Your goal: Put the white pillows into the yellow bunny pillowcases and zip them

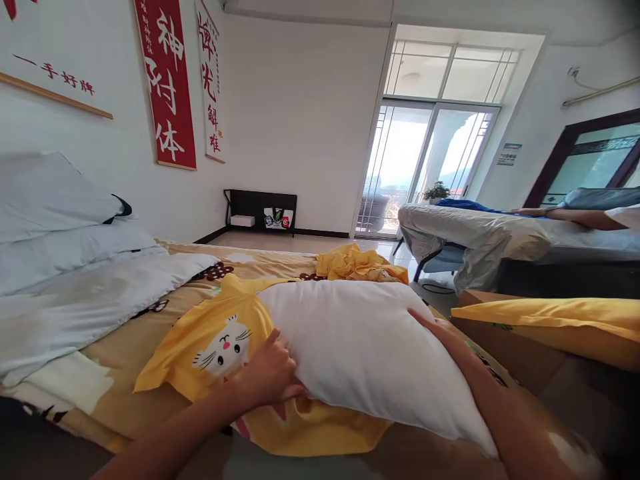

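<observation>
A plump white pillow (360, 340) lies across the bed in front of me, its left end inside a yellow pillowcase (200, 333) printed with a white cartoon animal face. My left hand (273, 373) is closed on the pillowcase at its opening, against the pillow; some of its fingers are hidden in the cloth. At the pillow's right side, my right hand (433, 323) grips its far edge, with part of the fingers out of sight. Part of the yellow case hangs loose beneath the pillow's near edge.
Crumpled yellow cloth (357, 263) lies at the bed's far edge. White pillows (60, 193) and bedding are stacked left. A cardboard box (480, 300) with a yellow pillow (560, 320) stands right. Beyond is a plastic-covered table (450, 227), where another person's arm (575, 217) rests.
</observation>
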Tool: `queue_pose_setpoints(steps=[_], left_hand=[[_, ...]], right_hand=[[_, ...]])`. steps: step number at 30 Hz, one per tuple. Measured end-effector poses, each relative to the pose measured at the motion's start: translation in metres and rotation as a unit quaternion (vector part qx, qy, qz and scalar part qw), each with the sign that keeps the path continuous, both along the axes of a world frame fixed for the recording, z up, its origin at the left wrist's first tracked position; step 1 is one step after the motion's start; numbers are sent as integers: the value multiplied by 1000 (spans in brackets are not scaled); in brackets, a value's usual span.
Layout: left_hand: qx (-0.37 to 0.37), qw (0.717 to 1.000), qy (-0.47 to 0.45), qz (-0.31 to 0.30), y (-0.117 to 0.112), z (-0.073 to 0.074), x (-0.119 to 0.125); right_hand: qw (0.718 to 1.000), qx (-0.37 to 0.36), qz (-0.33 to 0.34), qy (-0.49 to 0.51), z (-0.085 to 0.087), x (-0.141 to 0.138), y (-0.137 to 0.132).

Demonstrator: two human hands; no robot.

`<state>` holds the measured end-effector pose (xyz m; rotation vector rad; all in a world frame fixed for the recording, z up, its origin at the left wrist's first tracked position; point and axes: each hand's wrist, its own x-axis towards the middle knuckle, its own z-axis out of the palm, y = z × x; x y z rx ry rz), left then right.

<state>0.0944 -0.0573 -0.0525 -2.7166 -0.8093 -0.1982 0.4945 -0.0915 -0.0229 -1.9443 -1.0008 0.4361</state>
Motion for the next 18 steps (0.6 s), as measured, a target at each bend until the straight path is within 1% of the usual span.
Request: queue_pose_setpoints(steps=[2,3,6,8,10,12,15,18], left_hand=[[-20,999,23,26,-10,3,5],[-33,998,34,33,-16,3,10],[-54,997,34,33,-32,-5,30],[-57,998,-10,37,-42,-12,43],[-57,995,-72,38,-47,-16,50],[-54,989,-135,24,-48,-16,52],[-35,979,-200,-27,-45,-8,52],[-5,969,-240,-63,-41,-1,65]], right_hand=[[998,-27,23,48,25,-16,5],[998,-30,28,47,39,-24,8],[999,-24,39,-8,76,-46,13],[998,-18,53,-39,94,-61,16],[993,-6,71,-97,106,-75,21],[981,-2,71,-182,113,-89,30],[953,-25,35,-300,123,-111,49],[932,-41,31,-359,135,-135,70]])
